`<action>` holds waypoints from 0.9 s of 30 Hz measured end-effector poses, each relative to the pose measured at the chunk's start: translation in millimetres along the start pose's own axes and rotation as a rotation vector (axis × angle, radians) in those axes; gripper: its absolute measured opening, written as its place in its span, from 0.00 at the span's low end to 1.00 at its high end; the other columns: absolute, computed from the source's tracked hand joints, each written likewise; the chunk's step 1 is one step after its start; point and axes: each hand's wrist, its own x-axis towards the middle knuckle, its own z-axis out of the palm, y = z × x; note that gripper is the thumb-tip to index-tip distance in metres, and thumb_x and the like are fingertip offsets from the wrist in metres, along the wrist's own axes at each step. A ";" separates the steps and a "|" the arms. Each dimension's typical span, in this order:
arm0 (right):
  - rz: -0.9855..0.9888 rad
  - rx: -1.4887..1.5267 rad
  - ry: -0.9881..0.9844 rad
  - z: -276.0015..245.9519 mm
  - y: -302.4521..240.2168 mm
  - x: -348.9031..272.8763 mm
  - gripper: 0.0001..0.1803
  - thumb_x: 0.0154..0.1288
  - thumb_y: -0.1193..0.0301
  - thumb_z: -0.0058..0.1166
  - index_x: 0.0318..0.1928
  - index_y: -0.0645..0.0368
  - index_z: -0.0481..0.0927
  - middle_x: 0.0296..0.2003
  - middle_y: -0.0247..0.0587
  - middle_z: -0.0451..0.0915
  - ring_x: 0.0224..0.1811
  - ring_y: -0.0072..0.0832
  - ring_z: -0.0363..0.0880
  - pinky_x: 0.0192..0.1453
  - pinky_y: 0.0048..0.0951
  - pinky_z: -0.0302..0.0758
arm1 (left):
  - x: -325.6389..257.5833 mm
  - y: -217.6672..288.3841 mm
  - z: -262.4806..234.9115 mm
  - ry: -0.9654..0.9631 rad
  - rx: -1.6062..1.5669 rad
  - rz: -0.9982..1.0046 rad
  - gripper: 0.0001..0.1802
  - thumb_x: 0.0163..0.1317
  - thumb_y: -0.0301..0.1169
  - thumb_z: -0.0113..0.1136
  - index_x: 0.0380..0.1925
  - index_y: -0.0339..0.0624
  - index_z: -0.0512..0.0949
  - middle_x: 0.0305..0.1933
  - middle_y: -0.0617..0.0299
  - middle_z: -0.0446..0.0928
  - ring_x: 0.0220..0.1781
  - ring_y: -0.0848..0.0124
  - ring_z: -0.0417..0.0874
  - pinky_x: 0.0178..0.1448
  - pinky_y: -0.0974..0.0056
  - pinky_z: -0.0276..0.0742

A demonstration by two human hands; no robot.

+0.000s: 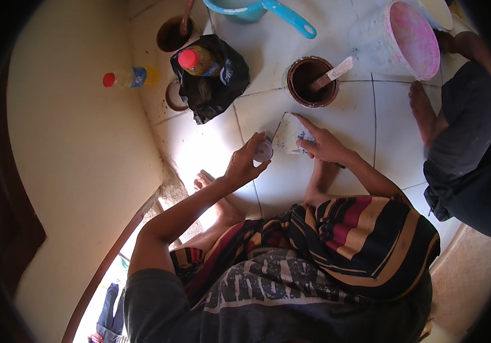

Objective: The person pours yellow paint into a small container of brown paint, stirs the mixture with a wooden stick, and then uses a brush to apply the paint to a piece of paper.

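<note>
My left hand (242, 161) grips a small round whitish cup or lid (263, 151), its round face turned up toward me. Close beside it, my right hand (328, 146) holds a flat, pale, paint-stained piece (284, 132) with dark specks, perhaps a scraper blade. The thumb lies on its face and the fingers go round its far edge. The two held things nearly meet, and I cannot tell whether they touch. Just beyond them stands an open can (307, 105) of dark brown paint, a pale-smeared flat stick (337, 70) leaning in it.
A black plastic bag (217, 97) holds a red-capped bottle (201, 60); another red-capped bottle (128, 78) is by the wall. Farther off are a brown-stained pot (172, 35), a blue dipper (291, 18) and a pink-stained bucket (380, 43). Another person's leg (462, 120) is at right.
</note>
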 end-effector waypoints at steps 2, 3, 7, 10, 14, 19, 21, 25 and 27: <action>0.071 0.201 -0.045 11.4 12.6 0.5 0.44 0.69 0.65 0.55 0.78 0.45 0.44 0.20 0.37 0.75 0.17 0.24 0.74 0.20 0.29 0.72 | -1.9 -2.6 0.7 -0.007 -0.005 0.011 0.39 0.53 0.28 0.72 0.64 0.41 0.62 0.64 0.48 0.73 0.63 0.52 0.78 0.64 0.56 0.78; 0.078 0.310 -0.051 16.5 13.2 0.9 0.44 0.70 0.66 0.54 0.79 0.45 0.43 0.19 0.34 0.74 0.16 0.20 0.71 0.18 0.26 0.70 | -0.6 -2.9 -0.6 0.000 -0.005 0.033 0.39 0.54 0.28 0.71 0.64 0.41 0.61 0.64 0.46 0.73 0.62 0.49 0.78 0.62 0.55 0.79; 0.058 0.430 0.002 31.6 6.7 -6.3 0.42 0.72 0.67 0.51 0.79 0.47 0.43 0.19 0.28 0.70 0.14 0.15 0.64 0.16 0.20 0.64 | -2.0 -3.1 -5.5 -0.009 -0.018 0.030 0.38 0.54 0.28 0.70 0.63 0.41 0.60 0.64 0.44 0.72 0.60 0.47 0.79 0.59 0.53 0.80; -0.008 0.148 0.119 27.4 10.8 -11.2 0.43 0.70 0.64 0.53 0.78 0.43 0.45 0.16 0.34 0.73 0.14 0.26 0.71 0.22 0.32 0.73 | -0.1 0.8 -5.0 -0.059 -0.057 -0.068 0.38 0.54 0.28 0.70 0.62 0.41 0.60 0.63 0.44 0.73 0.60 0.47 0.79 0.58 0.52 0.80; -0.111 -0.485 0.306 19.1 -12.2 -23.6 0.41 0.69 0.61 0.54 0.77 0.40 0.49 0.14 0.44 0.75 0.17 0.46 0.78 0.30 0.46 0.77 | 8.6 12.2 -13.3 -0.142 0.096 -0.033 0.41 0.53 0.29 0.71 0.64 0.40 0.58 0.64 0.42 0.71 0.60 0.46 0.79 0.59 0.51 0.79; -0.133 -0.527 0.438 24.4 -20.3 -37.5 0.40 0.69 0.61 0.54 0.77 0.41 0.50 0.16 0.50 0.76 0.20 0.54 0.77 0.34 0.51 0.75 | 13.3 14.0 -4.8 0.055 -0.091 0.033 0.43 0.51 0.24 0.70 0.66 0.40 0.57 0.64 0.42 0.68 0.63 0.49 0.75 0.59 0.52 0.80; -0.106 -0.473 0.462 25.0 -18.0 -38.2 0.40 0.69 0.62 0.54 0.77 0.43 0.51 0.16 0.51 0.76 0.20 0.54 0.77 0.36 0.51 0.74 | 8.6 8.5 1.4 0.143 -0.160 -0.044 0.40 0.52 0.22 0.69 0.64 0.42 0.60 0.68 0.48 0.63 0.69 0.57 0.70 0.60 0.53 0.81; -0.094 -0.400 0.493 28.0 -15.2 -37.2 0.40 0.68 0.64 0.54 0.76 0.44 0.52 0.17 0.51 0.76 0.21 0.54 0.77 0.40 0.51 0.74 | -2.1 -13.9 7.1 0.116 -0.114 -0.088 0.32 0.56 0.19 0.66 0.60 0.42 0.65 0.61 0.52 0.69 0.65 0.64 0.75 0.57 0.58 0.83; -0.105 -0.393 0.502 28.3 -14.7 -36.3 0.40 0.67 0.64 0.54 0.76 0.45 0.53 0.17 0.51 0.76 0.21 0.54 0.77 0.40 0.51 0.74 | -7.3 -26.3 4.7 0.098 -0.165 -0.177 0.23 0.59 0.19 0.63 0.54 0.42 0.72 0.50 0.55 0.78 0.51 0.66 0.84 0.52 0.59 0.85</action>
